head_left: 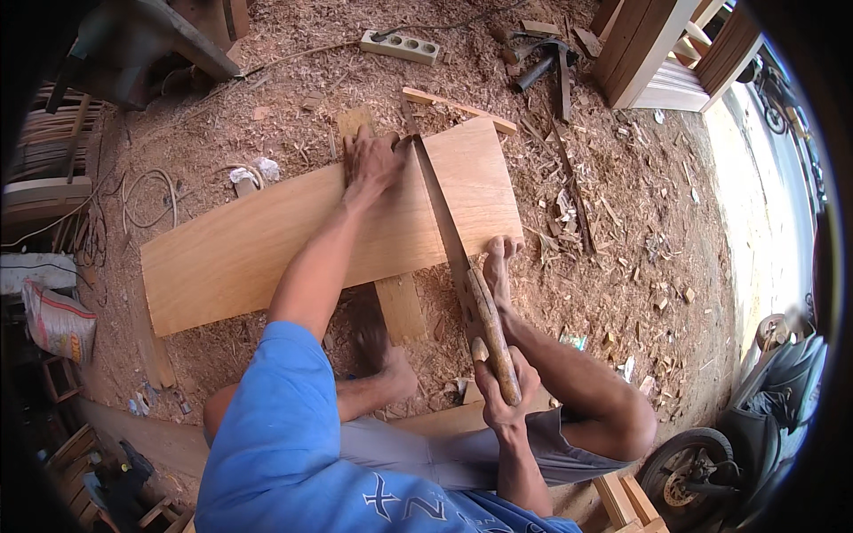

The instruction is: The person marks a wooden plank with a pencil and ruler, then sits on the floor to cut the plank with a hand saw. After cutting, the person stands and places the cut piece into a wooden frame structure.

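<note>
My left hand (370, 164) presses on the far edge of a pale plywood board (258, 249), its fingers curled down over the edge. My right hand (506, 382) is wrapped round the worn wooden handle of a long handsaw (440, 195), whose blade lies across the board near its right end. The board rests over short timber pieces (400, 308). My bare right foot (499, 262) touches the near edge of the board's right section, beside the saw. The blade hides the line beneath it.
A power strip (400, 48), a hammer and other tools (560, 71) lie on the shaving-strewn floor. Wooden frames (640, 53) stand at upper right, a coiled cable (147, 195) and sack (53, 324) at left, a motorbike (755, 426) at lower right.
</note>
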A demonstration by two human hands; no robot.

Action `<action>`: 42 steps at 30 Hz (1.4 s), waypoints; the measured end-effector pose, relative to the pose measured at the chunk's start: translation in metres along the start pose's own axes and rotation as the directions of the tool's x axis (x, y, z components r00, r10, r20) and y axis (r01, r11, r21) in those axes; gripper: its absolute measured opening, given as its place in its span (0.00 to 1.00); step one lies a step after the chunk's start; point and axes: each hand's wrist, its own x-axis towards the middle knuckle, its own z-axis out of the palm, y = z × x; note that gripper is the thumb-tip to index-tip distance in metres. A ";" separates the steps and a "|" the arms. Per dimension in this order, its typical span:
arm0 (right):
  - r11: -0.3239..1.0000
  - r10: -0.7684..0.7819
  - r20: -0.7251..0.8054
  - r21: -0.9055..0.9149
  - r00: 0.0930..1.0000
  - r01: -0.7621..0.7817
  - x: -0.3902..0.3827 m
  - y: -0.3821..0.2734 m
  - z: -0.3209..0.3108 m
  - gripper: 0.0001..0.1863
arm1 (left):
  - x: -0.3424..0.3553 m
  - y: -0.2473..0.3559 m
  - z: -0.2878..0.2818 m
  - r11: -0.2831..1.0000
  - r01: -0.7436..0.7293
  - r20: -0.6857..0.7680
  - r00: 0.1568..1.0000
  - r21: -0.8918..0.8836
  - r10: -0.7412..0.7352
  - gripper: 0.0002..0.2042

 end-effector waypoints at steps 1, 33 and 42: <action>0.999 -0.002 0.003 -0.033 1.000 0.002 0.001 0.000 0.001 0.05 | 0.000 -0.002 0.001 1.000 -0.008 -0.015 1.000 -0.005 0.008 0.20; 0.992 -0.040 0.099 -0.118 0.994 0.051 -0.030 -0.046 -0.027 0.04 | 0.004 -0.013 0.013 0.999 -0.048 -0.039 0.998 0.021 0.048 0.26; 0.994 0.064 0.089 0.084 0.994 -0.071 0.063 -0.014 0.036 0.07 | 0.004 -0.012 0.012 0.997 -0.078 -0.118 0.990 -0.023 0.075 0.21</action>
